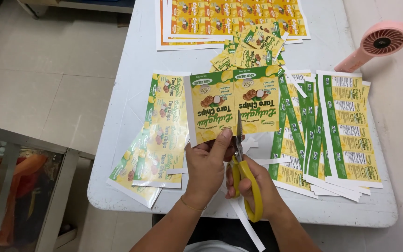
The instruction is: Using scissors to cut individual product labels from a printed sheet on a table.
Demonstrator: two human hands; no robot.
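While the left hand (206, 165) pinches the yellow-green printed label sheet (233, 106) upright, the right hand (253, 184) grips yellow-handled scissors (242, 161), blades pointing away along its centre seam

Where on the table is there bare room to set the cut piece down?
Bare table lies left of the orange sheets, above the left stack. A smaller patch lies between the fan and right stacks. Around both hands it is crowded with strips.

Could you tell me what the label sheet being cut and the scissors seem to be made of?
Label sheet: probably glossy printed paper or thin film; it flexes and shines. Scissors: grey metal-looking blades with yellow, likely plastic, handles, gripped by the right hand.
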